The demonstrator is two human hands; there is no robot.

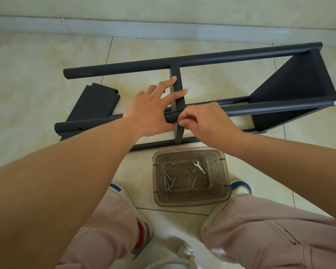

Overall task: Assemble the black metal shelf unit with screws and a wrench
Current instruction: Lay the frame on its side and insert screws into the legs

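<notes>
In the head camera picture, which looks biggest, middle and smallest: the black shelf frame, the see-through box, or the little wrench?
1. The black metal tube shelf frame, stretching across the floor, looks biggest.
2. The clear plastic rectangular box looks middle-sized.
3. The small silver metal wrench lying inside that box looks smallest.

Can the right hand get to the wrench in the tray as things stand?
Probably yes. The wrench lies exposed in the open clear tray, just below the right hand, with nothing over it. But that hand's fingers are busy pinching at the tube joint, so it must let go first.
</notes>
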